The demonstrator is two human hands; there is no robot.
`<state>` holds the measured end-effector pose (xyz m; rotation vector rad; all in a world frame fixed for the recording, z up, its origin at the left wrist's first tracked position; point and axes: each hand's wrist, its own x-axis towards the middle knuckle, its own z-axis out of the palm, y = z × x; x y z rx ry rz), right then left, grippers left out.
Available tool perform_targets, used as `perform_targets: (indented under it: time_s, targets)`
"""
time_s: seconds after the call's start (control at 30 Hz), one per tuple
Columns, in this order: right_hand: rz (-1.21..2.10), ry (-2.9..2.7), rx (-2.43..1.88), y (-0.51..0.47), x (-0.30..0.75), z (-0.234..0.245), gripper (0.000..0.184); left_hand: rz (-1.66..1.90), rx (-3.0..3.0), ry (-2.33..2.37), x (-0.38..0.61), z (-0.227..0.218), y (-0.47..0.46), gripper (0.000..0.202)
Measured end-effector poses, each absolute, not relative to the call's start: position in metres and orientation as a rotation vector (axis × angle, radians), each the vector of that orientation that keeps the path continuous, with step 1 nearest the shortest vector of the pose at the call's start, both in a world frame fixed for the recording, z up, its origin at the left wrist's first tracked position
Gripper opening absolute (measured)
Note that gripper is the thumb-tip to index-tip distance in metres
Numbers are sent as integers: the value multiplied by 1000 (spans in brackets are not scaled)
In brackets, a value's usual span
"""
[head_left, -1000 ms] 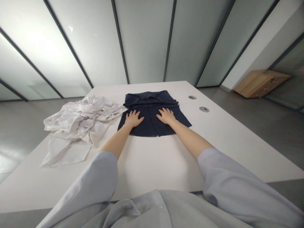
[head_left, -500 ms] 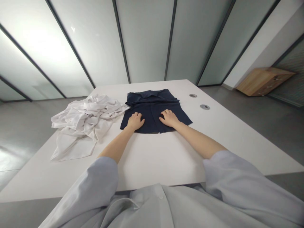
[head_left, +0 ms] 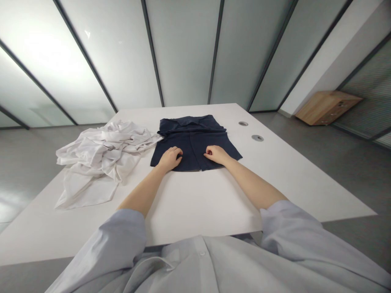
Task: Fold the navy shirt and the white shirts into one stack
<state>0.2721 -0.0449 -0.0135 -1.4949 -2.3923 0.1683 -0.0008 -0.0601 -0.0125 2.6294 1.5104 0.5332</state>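
A dark navy garment [head_left: 195, 142] lies on the white table in front of me, its near part flat with a seam down the middle. Its far part is bunched and folded over in layers. My left hand [head_left: 171, 158] rests at the near left of the cloth, fingers bent and the thumb apart from them. Over the near right of the garment, my right hand [head_left: 216, 154] has its fingers curled in and the thumb against them; no cloth shows in it. The undersides of both hands are hidden.
A crumpled heap of white cloth [head_left: 106, 150] lies at the left, touching the navy garment's edge. Two round grommets [head_left: 257, 138] are set in the white table [head_left: 201, 203] on the right. A wooden cabinet [head_left: 324, 108] stands beyond, and frosted panels [head_left: 186, 53] close off the back.
My right hand's fingers have curled from lying spread on the garment into a closed shape. The left fingers have bent and lifted slightly. The garment keeps its shape; the view has shifted a little.
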Motion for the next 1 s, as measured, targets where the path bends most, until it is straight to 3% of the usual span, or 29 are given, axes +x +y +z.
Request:
perform_targets:
  time_s: [0.17,0.3,0.37,0.6,1.0]
  targets:
    - [159,-2461,-1287,-52,263,-13,7,510,2653,1288,12,-7,-72,32]
    - [170,-2520,-1135,-55,257,-14,11,497,2703,1168,18,-6,-81,78]
    - [176,-2537,-1114,-55,255,-15,12,454,2732,1146,21,-7,-84,88]
    - [229,-2511,-1097,-54,252,-15,17,339,2752,1153,40,-11,-83,51]
    - [315,-2577,-1129,-65,253,-2,39,453,2579,1393,51,-16,-71,44]
